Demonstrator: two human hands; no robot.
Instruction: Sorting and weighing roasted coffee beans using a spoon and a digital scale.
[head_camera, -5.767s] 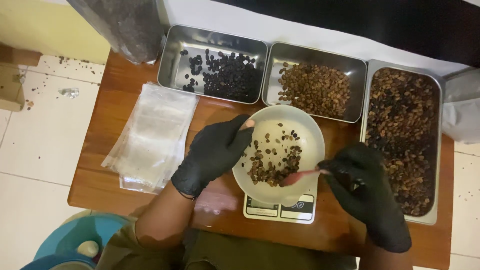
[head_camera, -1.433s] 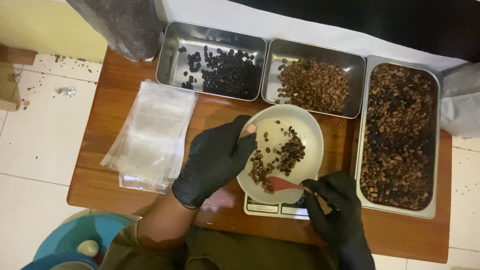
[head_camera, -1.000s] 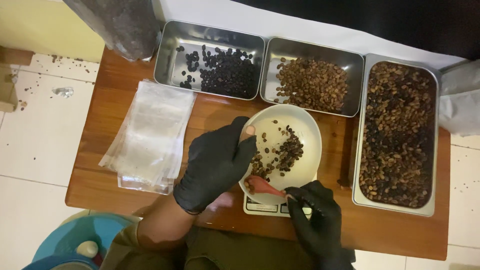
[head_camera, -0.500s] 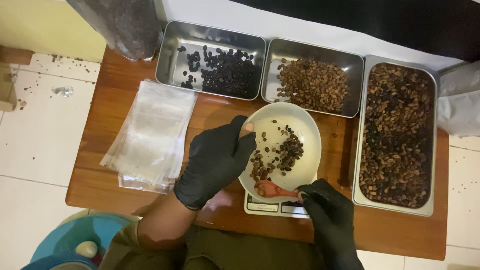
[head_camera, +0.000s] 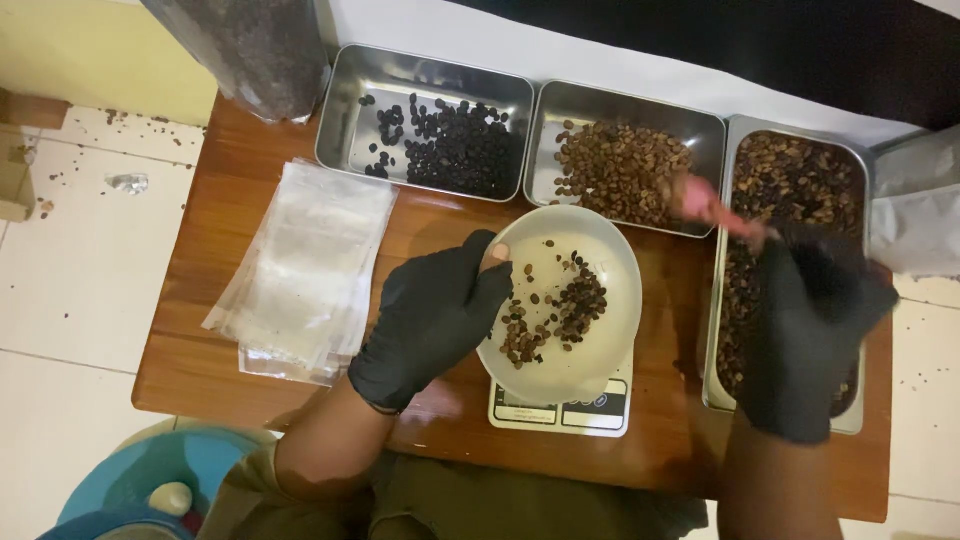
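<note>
Wooden table (head_camera: 230, 180): plastic bags (head_camera: 305, 270), three bean trays (head_camera: 430, 125).

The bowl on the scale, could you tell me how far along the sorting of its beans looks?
Done: three trays hold sorted beans. In hand: left hand steadies the bowl while right hand carries a pink spoon over the trays. Left: a small pile of beans remains in the bowl.

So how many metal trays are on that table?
3, in a row along the far edge: a left tray of dark beans, a middle tray of brown beans, and a long right tray.
</note>
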